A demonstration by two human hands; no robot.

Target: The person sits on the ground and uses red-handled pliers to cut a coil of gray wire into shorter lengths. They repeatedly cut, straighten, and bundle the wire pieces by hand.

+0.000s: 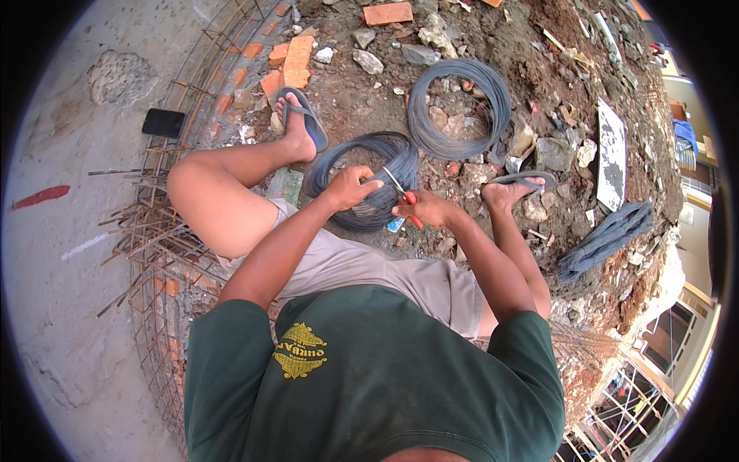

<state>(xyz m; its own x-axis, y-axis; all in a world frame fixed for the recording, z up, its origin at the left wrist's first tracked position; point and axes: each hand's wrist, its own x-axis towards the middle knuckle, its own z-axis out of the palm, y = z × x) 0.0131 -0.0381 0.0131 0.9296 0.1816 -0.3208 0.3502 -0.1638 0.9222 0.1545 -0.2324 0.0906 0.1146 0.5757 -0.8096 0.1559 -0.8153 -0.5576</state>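
A dark coil of thin wire [399, 151] lies on the ground between my legs. My left hand [349, 187] rests over its middle, fingers curled and thumb pressed toward them on the wire; the exact strands in its grip are hard to make out. Red-handled scissors [410, 198] are in my right hand [430, 208], at the coil's right side. Their metal blades point up and left, close to the left fingertips. A small blue piece [395, 224] shows below the right hand. Beyond, a second, lighter grey wire coil [500, 110] lies flat on the rubble.
Broken bricks [298, 55] and stones surround my sandalled feet. At left, a black phone [163, 123] lies by a rusty rebar cage [190, 86], with bar ends [138, 231] sticking out. A grey wire bundle [606, 239] and a black-and-white board [611, 156] lie at right.
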